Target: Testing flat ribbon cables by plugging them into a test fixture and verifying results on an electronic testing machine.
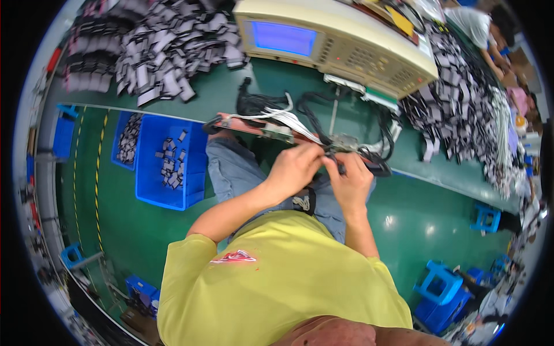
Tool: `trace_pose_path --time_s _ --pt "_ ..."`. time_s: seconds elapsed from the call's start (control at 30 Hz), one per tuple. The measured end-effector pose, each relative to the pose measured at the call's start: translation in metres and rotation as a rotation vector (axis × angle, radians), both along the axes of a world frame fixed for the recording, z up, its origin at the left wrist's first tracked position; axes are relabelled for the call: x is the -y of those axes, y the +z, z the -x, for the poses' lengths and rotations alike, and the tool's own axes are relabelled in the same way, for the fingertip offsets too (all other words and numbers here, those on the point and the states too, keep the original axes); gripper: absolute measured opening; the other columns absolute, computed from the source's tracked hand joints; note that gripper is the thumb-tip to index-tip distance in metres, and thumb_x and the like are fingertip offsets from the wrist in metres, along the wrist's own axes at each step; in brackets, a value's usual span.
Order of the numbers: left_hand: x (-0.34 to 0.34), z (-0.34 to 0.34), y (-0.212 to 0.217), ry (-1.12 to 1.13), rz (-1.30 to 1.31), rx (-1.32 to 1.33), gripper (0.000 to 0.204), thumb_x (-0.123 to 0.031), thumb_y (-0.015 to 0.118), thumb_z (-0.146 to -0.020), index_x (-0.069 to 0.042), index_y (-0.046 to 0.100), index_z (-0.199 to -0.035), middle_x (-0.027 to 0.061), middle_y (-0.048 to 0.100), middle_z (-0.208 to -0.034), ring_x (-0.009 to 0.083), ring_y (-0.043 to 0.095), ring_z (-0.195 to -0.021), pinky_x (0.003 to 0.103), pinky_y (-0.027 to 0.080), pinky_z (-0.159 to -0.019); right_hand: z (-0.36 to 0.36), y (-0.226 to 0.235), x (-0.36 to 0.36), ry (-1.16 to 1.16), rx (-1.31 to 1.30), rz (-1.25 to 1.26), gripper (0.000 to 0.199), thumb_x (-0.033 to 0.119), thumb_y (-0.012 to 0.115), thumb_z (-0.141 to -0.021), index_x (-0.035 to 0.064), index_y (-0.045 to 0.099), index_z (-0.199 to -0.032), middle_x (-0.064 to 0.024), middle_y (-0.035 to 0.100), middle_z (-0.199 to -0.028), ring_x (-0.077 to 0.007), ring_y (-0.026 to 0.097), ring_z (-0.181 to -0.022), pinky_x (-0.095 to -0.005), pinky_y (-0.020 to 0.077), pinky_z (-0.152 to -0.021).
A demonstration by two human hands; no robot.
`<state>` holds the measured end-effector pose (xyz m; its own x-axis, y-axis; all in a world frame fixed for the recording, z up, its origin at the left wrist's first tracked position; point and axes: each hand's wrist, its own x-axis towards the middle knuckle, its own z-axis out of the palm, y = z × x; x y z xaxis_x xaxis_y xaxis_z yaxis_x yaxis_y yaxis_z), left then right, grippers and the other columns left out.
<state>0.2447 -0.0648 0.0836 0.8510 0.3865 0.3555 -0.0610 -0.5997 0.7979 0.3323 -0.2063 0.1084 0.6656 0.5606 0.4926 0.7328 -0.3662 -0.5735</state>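
In front of the beige bench instrument (334,43), on the person's side, a small dark piece (341,169) sits mostly covered by fingertips, its shape unclear. The right hand (351,180) pinches it between thumb and fingers; the left hand (296,166) is just beside, fingers bent, and whether it grips anything I cannot tell. Between hands and instrument, black cables (257,105) and white wires (291,124) overlap, some ends hidden. Markings on the instrument's keys and lit screen (284,38) are too small to make out. Two heaps of grey-and-black pieces, one left (173,46) and one right (456,92) of the instrument, overlap beyond counting; two blue bins (196,181) stand left-front of it.
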Motion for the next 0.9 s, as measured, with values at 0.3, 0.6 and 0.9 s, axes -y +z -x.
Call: trace_pose_path --time_s 0.3,0.6,0.9 --pt "-0.120 0.053 0.040 0.588 -0.153 0.159 0.013 -0.013 0.079 -0.088 -0.003 0.072 -0.091 0.0117 0.071 -0.085 0.0271 0.069 -0.073 0.037 0.055 -0.067 0.009 -0.004 0.025 0.133 -0.047 -0.120 0.026 0.005 0.086 -0.081 0.0012 0.069 -0.101 -0.0109 0.071 -0.106 -0.0160 0.064 -0.058 -0.0269 0.0521 -0.049" --pt "-0.281 0.093 0.006 1.090 -0.249 -0.226 0.053 -0.040 0.083 -0.085 0.004 0.070 -0.112 0.0181 0.073 -0.095 0.0374 0.070 -0.088 0.046 0.056 -0.081 0.014 -0.003 0.027 0.136 -0.054 -0.110 0.019 0.001 0.080 -0.086 0.0011 0.070 -0.101 -0.0105 0.070 -0.106 -0.0160 0.064 -0.061 -0.0283 0.0525 -0.052" --pt "-0.276 0.077 0.023 1.024 -0.184 0.165 0.036 -0.025 0.086 -0.084 0.003 0.072 -0.103 0.0130 0.074 -0.085 0.0176 0.068 -0.073 0.033 0.055 -0.071 0.014 -0.002 0.031 0.124 -0.050 -0.107 0.018 0.001 0.079 -0.086 0.0007 0.070 -0.101 -0.0107 0.070 -0.106 -0.0175 0.066 -0.064 -0.0290 0.0544 -0.054"
